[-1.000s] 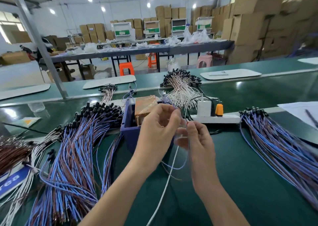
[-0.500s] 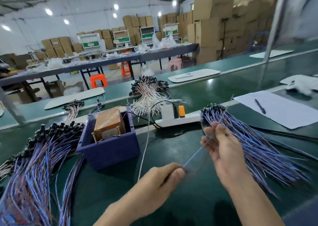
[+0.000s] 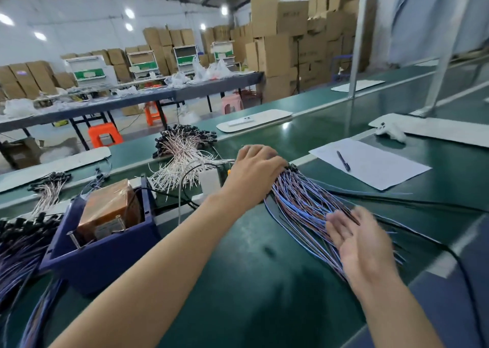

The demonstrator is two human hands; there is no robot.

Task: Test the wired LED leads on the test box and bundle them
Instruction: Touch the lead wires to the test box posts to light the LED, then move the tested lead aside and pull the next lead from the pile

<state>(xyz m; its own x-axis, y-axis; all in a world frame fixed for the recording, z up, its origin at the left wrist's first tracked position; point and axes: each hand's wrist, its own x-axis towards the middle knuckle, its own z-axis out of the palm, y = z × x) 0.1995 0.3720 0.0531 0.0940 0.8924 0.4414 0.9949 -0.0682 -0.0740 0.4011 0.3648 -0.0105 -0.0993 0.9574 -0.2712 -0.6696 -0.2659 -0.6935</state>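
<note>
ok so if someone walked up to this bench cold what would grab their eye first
The fan of blue and brown leads right of centre on the green bench, with the left hand laid over its black-tipped end and the right hand, blurred and open, at the loose tails. Next, the dark blue box at left holding a copper-coloured block, and a white-wired pile behind.

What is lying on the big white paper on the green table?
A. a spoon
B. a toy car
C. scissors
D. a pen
D: a dark pen lies at a slant on the white sheet of paper, and nothing else rests on that sheet.
</note>
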